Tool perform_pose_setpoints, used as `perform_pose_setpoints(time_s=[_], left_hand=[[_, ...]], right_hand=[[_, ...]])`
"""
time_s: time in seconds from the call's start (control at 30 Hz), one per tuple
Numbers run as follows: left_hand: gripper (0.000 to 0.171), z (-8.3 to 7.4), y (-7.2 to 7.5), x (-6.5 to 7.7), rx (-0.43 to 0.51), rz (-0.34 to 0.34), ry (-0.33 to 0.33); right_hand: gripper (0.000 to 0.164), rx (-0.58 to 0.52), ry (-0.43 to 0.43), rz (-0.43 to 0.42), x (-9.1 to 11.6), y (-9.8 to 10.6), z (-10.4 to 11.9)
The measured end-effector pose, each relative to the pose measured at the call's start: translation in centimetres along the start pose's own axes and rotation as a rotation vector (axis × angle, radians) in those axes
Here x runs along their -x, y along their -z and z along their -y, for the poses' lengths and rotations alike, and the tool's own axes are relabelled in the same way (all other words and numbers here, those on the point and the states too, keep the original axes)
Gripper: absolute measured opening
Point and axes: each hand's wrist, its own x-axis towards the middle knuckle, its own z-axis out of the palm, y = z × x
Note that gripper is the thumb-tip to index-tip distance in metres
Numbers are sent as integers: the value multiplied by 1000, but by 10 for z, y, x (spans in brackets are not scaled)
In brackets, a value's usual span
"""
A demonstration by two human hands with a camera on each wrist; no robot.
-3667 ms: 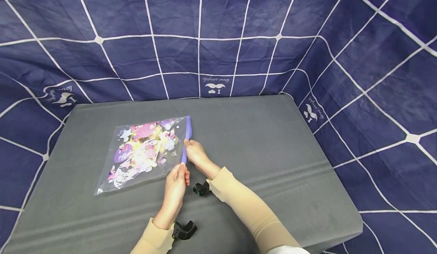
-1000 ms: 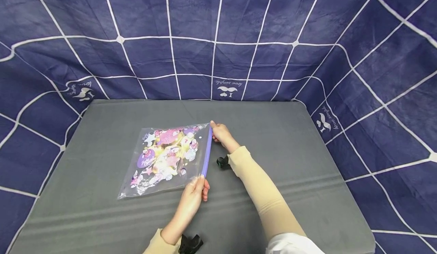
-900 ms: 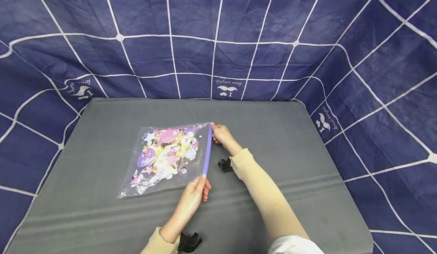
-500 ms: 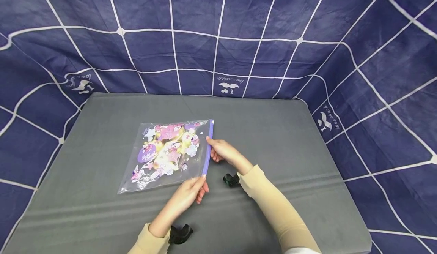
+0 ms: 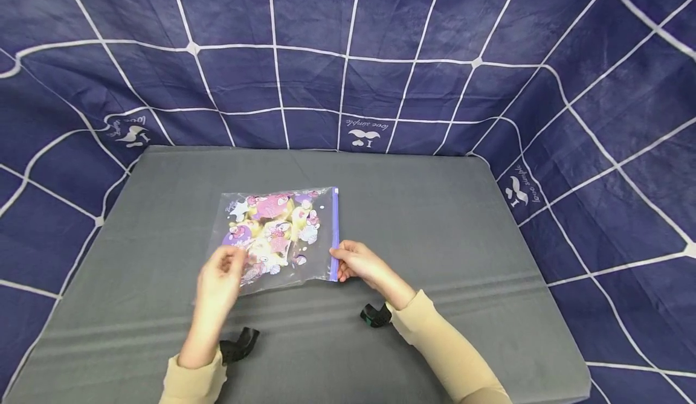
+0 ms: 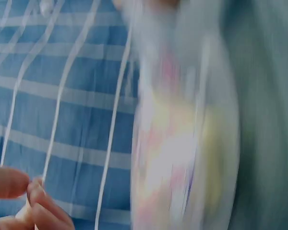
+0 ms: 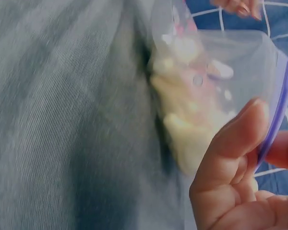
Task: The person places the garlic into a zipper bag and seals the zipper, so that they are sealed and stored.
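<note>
A clear zip bag [image 5: 283, 235] printed with pink and purple cartoon figures spans the middle-left of the grey surface; yellowish contents show through, their kind unclear. Its purple zip strip [image 5: 335, 223] runs along the right edge. Near the lower end of that strip, my right hand [image 5: 359, 262] pinches the edge between thumb [image 7: 247, 124] and forefinger. My left hand [image 5: 220, 274] hovers at the bag's lower left part, hiding that corner. Its fingers are loosely curled, and in the left wrist view thumb and fingertips [image 6: 43, 206] come close with nothing seen between them. The bag is blurred there.
A grey cloth-covered table [image 5: 435, 223] lies beneath, with creases along its front. Blue fabric with white grid lines [image 5: 310, 84] hangs behind and at both sides. Black wrist cameras [image 5: 239, 345] jut from both wrists.
My right hand has slid down the zip strip from the far corner to near its lower end. The left hand has let go of the bag's near right corner and moved left.
</note>
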Motion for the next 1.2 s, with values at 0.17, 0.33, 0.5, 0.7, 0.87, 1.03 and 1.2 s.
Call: perform_pose_setpoints(time_s=[0.17,0.33,0.5,0.7,0.87,1.03,1.2], left_hand=[[35,28,35,-22,-190,-142,99],[47,47,40,-33,-269,51,190],[48,52,35,-35,-292,81,207],[34,52,25,-32,-283,-29,165],[31,50,15,-32,-244,-68,130],[21,46,4,-38,-228,-86,63],[15,39,-10,-44,-209,-90,-7]], right_hand=[[28,66,0,-105,-10,8,-2],[28,245,67,-249,-20,12,-2],[27,464,162,-355,-22,13,-9],[24,667,281,-467,-17,15,-13],[23,713,312,-539,-13,24,-15],[23,736,296,-585,-9,38,-19],[23,733,279,-612,-4,54,-24]])
